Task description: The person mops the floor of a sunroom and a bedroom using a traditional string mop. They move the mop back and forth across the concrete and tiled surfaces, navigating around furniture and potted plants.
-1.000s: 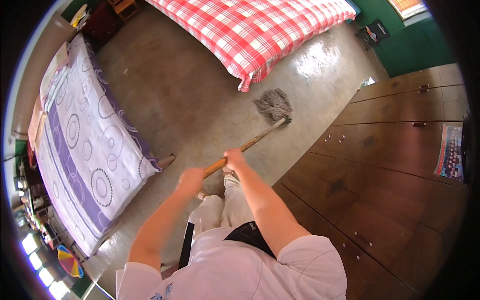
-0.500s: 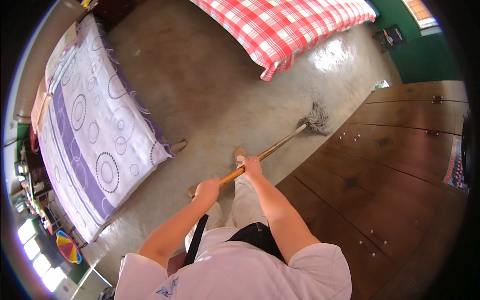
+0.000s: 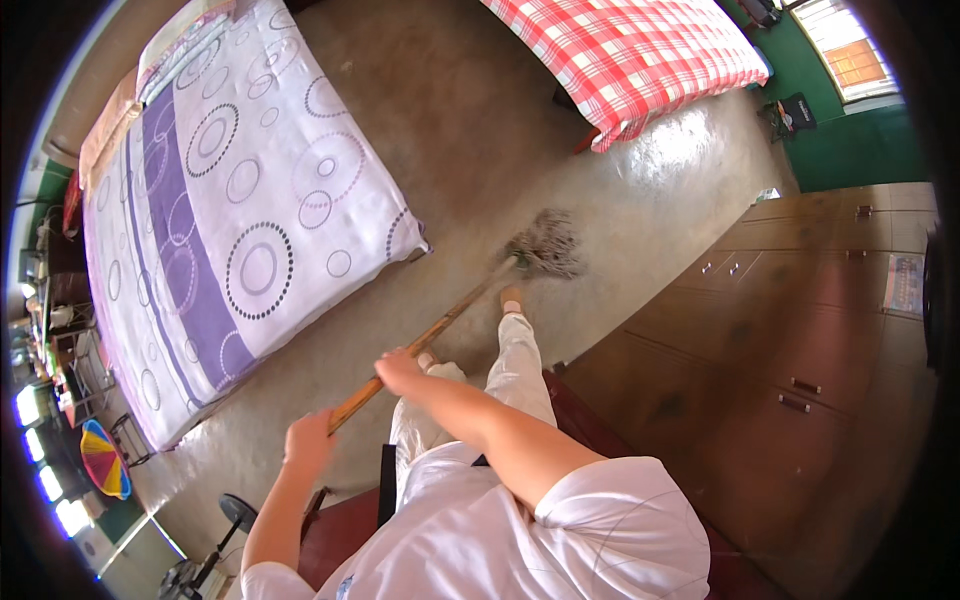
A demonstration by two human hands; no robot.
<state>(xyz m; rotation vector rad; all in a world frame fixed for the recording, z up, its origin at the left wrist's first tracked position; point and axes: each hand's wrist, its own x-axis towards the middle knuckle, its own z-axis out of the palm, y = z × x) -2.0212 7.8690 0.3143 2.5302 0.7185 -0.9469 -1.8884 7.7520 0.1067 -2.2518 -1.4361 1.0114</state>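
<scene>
Both my hands are wrapped around the wooden handle of a mop [image 3: 455, 312]. My left hand [image 3: 309, 440] grips it near its upper end, over on the left. Farther down the handle, my right hand [image 3: 398, 370] is closed round it, in front of my body. The handle slants away to the far right. Its grey string mop head [image 3: 548, 245] is spread on the concrete floor, just beyond my forward foot [image 3: 511, 298].
A bed with a white and purple circle-patterned cover [image 3: 270, 190] stands at left. A red checked bed [image 3: 640, 60] is at the far side. Dark wooden cabinets [image 3: 720, 370] line the right. A fan [image 3: 237, 512] and a colourful umbrella-like object [image 3: 104, 460] are at lower left.
The mop head has swept leftward across the floor, away from the cabinets. Both hands have moved left with the handle, still gripping it. My view has shifted too.
</scene>
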